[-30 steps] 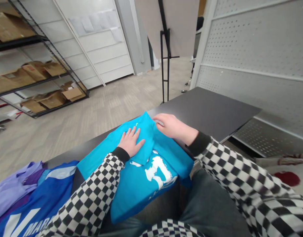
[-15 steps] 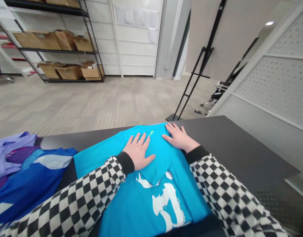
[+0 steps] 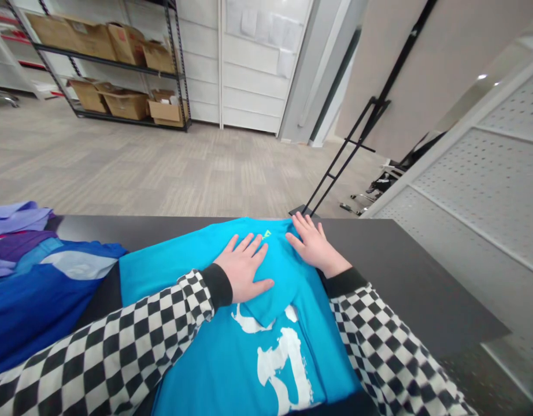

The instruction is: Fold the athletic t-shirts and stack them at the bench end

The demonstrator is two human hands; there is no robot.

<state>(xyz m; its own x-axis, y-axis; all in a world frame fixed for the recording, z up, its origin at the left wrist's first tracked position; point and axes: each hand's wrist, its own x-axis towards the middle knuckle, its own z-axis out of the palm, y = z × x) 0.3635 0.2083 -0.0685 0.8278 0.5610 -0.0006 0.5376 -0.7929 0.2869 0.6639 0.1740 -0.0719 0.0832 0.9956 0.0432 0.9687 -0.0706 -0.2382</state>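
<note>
A bright blue T-shirt (image 3: 223, 358) with white brush-style print and a small green mark lies partly folded on the dark table (image 3: 400, 277). Its lower end reaches past the bottom of the view. My left hand (image 3: 244, 268) rests flat on the folded-over part, fingers spread, just left of the green mark. At the shirt's far right edge, my right hand (image 3: 312, 242) lies on the fabric with its fingers stretched out. Neither hand grips the cloth.
Left on the table lies a heap of clothes: a royal blue jersey (image 3: 45, 306) and a lilac garment (image 3: 15, 222). A black stand (image 3: 336, 173) rises beyond the far edge, and a perforated panel (image 3: 474, 173) stands at right. Shelves with cardboard boxes (image 3: 125, 104) are behind.
My right hand went from curled fingers at the shirt's far corner to lying flat on it. The folded part now lies flatter. My left hand stayed on the shirt, while the head view turned.
</note>
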